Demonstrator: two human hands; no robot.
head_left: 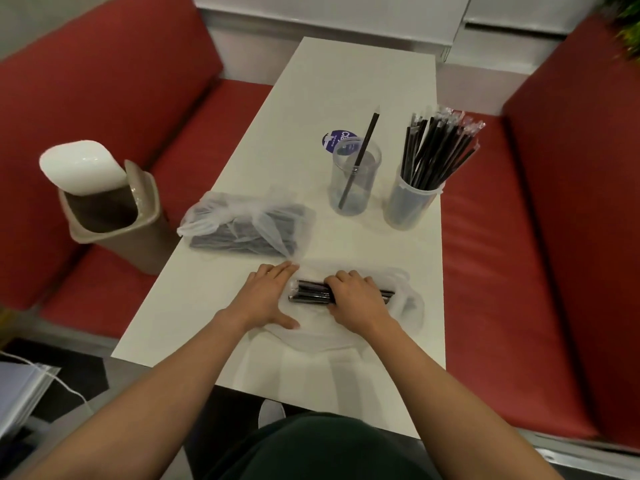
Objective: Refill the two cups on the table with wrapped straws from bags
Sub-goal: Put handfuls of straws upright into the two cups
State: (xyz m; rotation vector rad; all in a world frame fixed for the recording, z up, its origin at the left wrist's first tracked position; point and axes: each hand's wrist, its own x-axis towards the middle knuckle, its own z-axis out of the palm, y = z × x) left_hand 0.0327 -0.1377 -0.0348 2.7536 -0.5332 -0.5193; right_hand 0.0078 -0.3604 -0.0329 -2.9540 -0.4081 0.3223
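A bundle of black wrapped straws [311, 293] lay on an opened clear bag [408, 306] at the table's [346, 81] near edge. Right hand [356, 299] fingers clenched around the bundle; left hand [266, 292] rested flat, fingers extended, touching its end.

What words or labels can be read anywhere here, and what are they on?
"Cla": white letters on the round purple sticker on the table, cut off by the near-empty cup; the small print below is too blurred to read.
Straw wrappers, bags and bin: no readable text.
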